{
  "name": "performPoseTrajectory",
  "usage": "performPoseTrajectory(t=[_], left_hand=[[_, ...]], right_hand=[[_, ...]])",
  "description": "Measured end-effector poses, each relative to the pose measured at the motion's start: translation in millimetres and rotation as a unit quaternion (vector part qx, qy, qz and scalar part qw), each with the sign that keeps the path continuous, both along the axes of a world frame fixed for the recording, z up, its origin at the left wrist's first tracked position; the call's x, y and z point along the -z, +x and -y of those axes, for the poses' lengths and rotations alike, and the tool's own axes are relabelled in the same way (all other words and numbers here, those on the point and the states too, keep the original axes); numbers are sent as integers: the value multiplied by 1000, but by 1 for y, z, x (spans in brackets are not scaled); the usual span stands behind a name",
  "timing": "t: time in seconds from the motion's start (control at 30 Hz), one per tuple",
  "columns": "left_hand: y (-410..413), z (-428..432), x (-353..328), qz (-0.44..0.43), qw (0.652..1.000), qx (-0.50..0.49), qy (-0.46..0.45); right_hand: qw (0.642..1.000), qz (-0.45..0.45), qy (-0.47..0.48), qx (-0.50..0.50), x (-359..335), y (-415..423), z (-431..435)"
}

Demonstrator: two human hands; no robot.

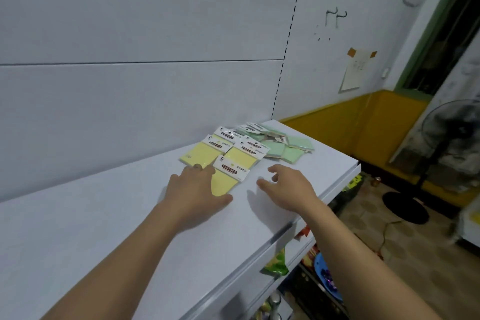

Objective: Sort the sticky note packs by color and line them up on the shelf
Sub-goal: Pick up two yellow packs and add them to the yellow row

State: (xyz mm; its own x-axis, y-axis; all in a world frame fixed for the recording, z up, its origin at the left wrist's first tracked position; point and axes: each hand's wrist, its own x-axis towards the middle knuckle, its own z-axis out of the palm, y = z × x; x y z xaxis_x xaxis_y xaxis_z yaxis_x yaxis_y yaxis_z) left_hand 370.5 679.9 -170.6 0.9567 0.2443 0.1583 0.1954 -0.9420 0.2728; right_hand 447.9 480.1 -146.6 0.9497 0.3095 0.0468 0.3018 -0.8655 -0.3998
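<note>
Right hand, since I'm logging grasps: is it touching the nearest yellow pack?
Apart. The head view shows bare shelf between the right hand and the nearest yellow pack.

The shelf (pixel 130 228) is plain white with a faint bluish cast; the back panel (pixel 130 34) matches it, edged by a black dashed line (pixel 288 39); the yellow packs (pixel 200 154) are pale lemon, each under a white header card (pixel 231 169) with a black label in white lettering; the green packs (pixel 293 154) are soft mint; the wall's lower band (pixel 363 122) is mustard yellow; the door frame (pixel 428 34) is dull green; the taped paper (pixel 352 78) is cream with brown tape; the fan (pixel 452 138) is black; the snack bag (pixel 276 264) is bright green; the floor (pixel 389 236) is brown with a hexagon pattern.
</note>
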Motion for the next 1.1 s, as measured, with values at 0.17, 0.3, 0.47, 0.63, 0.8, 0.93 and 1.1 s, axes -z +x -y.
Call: performPoseTrajectory(t=[0.17,0.3,0.47,0.63,0.8,0.93,1.1], left_hand=[[13,6,8,-16,999,-49,-5],[21,7,3,-47,995,-86,-34],[20,13,7,-29,988,-127,-77],[6,30,21,119,975,-135,-127],[5,32,23,140,970,-141,-141],[5,35,23,112,975,-150,-119],[5,37,19,89,972,-165,-142]], right_hand=[[998,36,45,22,10,42,-16],[998,33,49,16,17,70,-26],[999,38,31,-20,21,97,-37],[995,0,89,-36,28,104,-36],[975,-17,217,-54,26,105,-17],[942,-37,318,-95,42,92,-8],[848,-221,438,-200,44,90,-4]])
